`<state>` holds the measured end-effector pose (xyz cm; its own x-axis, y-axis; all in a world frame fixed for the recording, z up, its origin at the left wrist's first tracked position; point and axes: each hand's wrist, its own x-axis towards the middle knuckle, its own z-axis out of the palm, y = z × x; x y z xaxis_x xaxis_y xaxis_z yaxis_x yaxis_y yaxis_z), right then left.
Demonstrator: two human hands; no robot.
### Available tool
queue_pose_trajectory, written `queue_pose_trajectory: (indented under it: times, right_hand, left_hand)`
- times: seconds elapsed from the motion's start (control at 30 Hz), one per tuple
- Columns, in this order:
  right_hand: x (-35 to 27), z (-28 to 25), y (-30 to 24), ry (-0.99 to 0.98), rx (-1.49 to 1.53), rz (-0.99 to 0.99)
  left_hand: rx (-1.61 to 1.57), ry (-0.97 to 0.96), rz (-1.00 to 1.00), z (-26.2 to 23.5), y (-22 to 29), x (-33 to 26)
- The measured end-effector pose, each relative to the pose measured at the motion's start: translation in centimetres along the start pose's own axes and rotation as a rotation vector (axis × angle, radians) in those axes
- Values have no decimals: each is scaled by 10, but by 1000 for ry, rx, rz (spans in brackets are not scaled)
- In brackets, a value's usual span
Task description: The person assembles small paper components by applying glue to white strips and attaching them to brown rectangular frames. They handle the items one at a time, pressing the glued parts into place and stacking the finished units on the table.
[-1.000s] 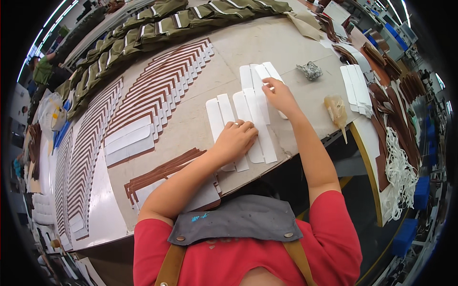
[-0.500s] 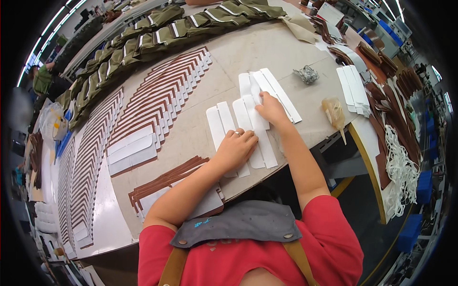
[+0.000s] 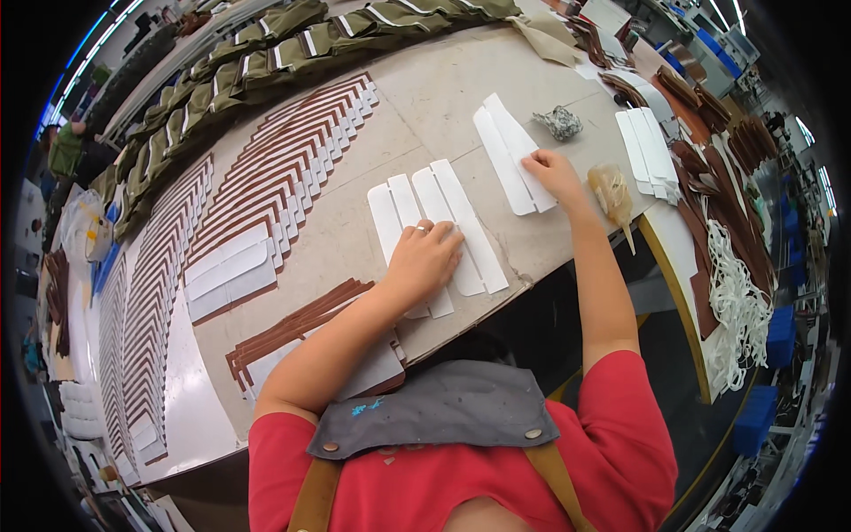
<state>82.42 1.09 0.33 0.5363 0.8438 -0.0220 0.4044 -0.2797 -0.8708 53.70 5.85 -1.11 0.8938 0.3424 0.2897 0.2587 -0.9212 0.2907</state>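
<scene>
Several long white strips (image 3: 441, 197) lie side by side on the beige worktable (image 3: 355, 230). My left hand (image 3: 426, 260) lies flat on their near ends, fingers spread, a ring on one finger. A second small group of white strips (image 3: 505, 151) lies fanned out to the right. My right hand (image 3: 552, 172) presses its fingertips on the near end of that group. Neither hand grips anything.
Rows of brown and white pieces (image 3: 292, 177) cover the table's left. A stack of brown pieces with white ones on top (image 3: 292, 341) sits near the front edge. A crumpled grey wad (image 3: 558, 122), a glue-stained brush (image 3: 613, 195), more white strips (image 3: 645, 151), white cords (image 3: 731, 301) lie right.
My right hand has slid a few white strips off to the right, away from the main group. My left hand has stayed pressed on the main group.
</scene>
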Motion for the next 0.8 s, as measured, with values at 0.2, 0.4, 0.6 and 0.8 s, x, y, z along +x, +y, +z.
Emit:
queue_pose_trajectory:
  times: [0.2,0.4,0.6,0.8]
  right_hand:
    - [-24,-10,-22,-136,477,26]
    - [-50,15,-21,-214,395,130]
    - [-89,25,-2,-102,304,125]
    - [-102,16,-15,5,-407,-11]
  left_hand:
    - [-67,-144,-71,-13,-2,9]
    - [-135,-95,-30,-9,-2,21]
    - [-113,-206,-11,-4,2,20]
    - [-149,-172,-20,-2,5,16]
